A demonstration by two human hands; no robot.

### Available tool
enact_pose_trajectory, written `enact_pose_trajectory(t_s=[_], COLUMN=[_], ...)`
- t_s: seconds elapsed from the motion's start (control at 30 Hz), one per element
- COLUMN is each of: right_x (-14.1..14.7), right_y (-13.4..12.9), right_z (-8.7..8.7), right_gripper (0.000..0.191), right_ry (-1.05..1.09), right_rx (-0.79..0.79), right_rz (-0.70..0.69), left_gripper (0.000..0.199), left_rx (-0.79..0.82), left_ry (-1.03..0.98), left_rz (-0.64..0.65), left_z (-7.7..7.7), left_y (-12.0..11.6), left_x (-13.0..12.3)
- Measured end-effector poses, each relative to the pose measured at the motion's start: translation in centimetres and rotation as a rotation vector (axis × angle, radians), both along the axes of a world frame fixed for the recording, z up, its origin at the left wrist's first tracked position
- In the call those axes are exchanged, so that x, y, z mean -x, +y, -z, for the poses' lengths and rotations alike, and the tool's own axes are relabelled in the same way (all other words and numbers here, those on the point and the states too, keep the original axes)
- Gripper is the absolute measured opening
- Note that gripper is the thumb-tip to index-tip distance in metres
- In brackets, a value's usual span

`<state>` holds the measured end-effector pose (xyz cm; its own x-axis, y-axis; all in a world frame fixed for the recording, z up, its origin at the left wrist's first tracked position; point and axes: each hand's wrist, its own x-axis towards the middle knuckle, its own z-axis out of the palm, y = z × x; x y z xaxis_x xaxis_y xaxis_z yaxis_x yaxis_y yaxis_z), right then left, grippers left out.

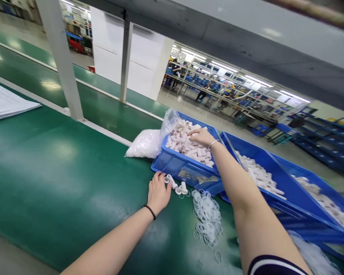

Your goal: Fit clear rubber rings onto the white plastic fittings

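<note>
My left hand (159, 193) lies low over the green worktop (88, 183), its fingers apart and bent. Beside its thumb and fingertips is a short white pipe fitting (170, 180), perhaps touched by them. Just right of it, more white fittings (181, 188) rest on the worktop. My right hand (201, 137) reaches into the nearest blue bin (186, 172), its fingers spread over the heaped white tube pieces (186, 147). Its fingertips touch the pile, and no piece shows clearly gripped. A loose heap of translucent rings (208, 217) lies on the worktop before the bin.
A clear plastic bag (145, 144) of white contents leans against the bin's left side. Two more blue bins (263, 160) with white pieces stand to the right. White papers (8, 101) lie far left. A metal post (61, 61) and an overhead shelf (232, 49) frame the bench.
</note>
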<state>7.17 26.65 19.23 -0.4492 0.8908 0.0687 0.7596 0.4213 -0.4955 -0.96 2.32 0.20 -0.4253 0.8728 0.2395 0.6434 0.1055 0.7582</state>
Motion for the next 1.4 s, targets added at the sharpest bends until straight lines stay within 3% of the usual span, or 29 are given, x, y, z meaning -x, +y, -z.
enact_pose_trajectory(t_s=[0.1,0.17,0.27,0.37,0.47,0.53,0.63,0.73,0.9,1.03,1.23,1.3,1.4], right_x=[-1.8,-3.4,-5.9,-7.4,-7.6,-7.3,-6.6,-6.1,-6.5,-8.2,-10.6,-10.8,-10.6], right_y=[-2.6,-5.7,-12.0,-18.8,-23.9,-25.6,-26.1,-25.5,-24.6,-24.7,-25.8,-26.2,-26.8], right_z=[-2.9,-4.3,-4.3,-0.7,5.7,10.0,14.4,16.3,17.4,17.6,17.7,18.1,19.1], right_gripper=[0.035,0.035,0.033,0.029,0.029,0.029,0.031,0.032,0.043,0.056,0.055,0.058,0.069], right_ry=[0.156,0.238,0.294,0.282,0.303,0.305,0.314,0.36,0.35,0.213,0.016,-0.004,0.071], right_rx=[-0.208,-0.375,-0.542,-0.561,-0.536,-0.504,-0.483,-0.491,-0.467,-0.479,-0.454,-0.425,-0.406], right_rz=[0.026,0.001,-0.062,-0.102,-0.081,-0.017,0.076,0.113,0.034,-0.12,-0.314,-0.306,-0.159], left_gripper=[0.048,0.065,0.097,0.116,0.129,0.134,0.131,0.121,0.104,0.095,0.09,0.09,0.092], left_rx=[-0.046,-0.11,-0.285,-0.461,-0.557,-0.556,-0.49,-0.413,-0.333,-0.29,-0.236,-0.211,-0.155], left_ry=[-0.034,-0.065,-0.068,0.004,0.043,0.043,0.023,0.022,0.025,0.014,0.032,0.045,0.048], left_rz=[0.009,0.016,0.064,0.278,0.497,0.6,0.631,0.59,0.53,0.493,0.498,0.497,0.473], left_z=[0.2,0.4,0.8,1.1,1.1,1.1,1.3,1.7,1.9,1.8,1.4,1.3,1.2], left_y=[0.0,0.0,-0.1,-0.7,-2.1,-3.2,-4.2,-4.2,-3.7,-3.6,-3.9,-4.0,-4.1], left_x=[0.1,0.1,0.1,-0.2,-0.9,-1.6,-2.5,-2.7,-2.3,-2.3,-2.2,-2.2,-2.3])
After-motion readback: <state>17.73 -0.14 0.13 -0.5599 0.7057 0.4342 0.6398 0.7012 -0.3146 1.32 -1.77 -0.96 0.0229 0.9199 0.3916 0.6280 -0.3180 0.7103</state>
